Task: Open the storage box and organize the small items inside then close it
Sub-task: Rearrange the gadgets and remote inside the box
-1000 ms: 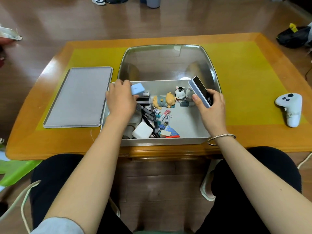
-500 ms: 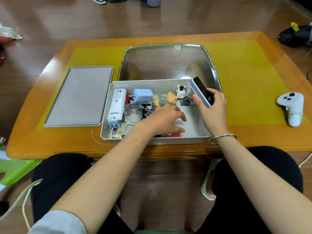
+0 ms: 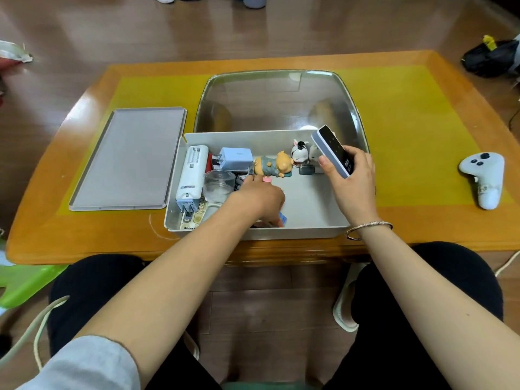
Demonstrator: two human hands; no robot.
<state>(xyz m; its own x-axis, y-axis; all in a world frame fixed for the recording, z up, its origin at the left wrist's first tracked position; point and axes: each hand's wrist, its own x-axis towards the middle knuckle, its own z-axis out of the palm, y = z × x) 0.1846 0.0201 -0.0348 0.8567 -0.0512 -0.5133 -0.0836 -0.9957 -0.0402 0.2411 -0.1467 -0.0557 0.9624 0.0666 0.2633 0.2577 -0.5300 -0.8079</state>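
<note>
The white storage box stands open at the table's near edge, and its grey lid lies flat to its left. Inside are a white charger, a blue plug adapter, a clear cup, a bear figurine and a rabbit figurine. My left hand reaches into the box's front middle with its fingers bent down over small loose items. Its grip is hidden. My right hand holds a slim grey device with a black face above the box's back right corner.
A glass panel is set into the yellow table behind the box. A white game controller lies at the right. A remote control pokes out under the charger. A black bag sits on the floor at the far right.
My left hand left the blue adapter at the box's back left and crossed to the front middle, then bent its fingers down there. My right hand kept the device in place.
</note>
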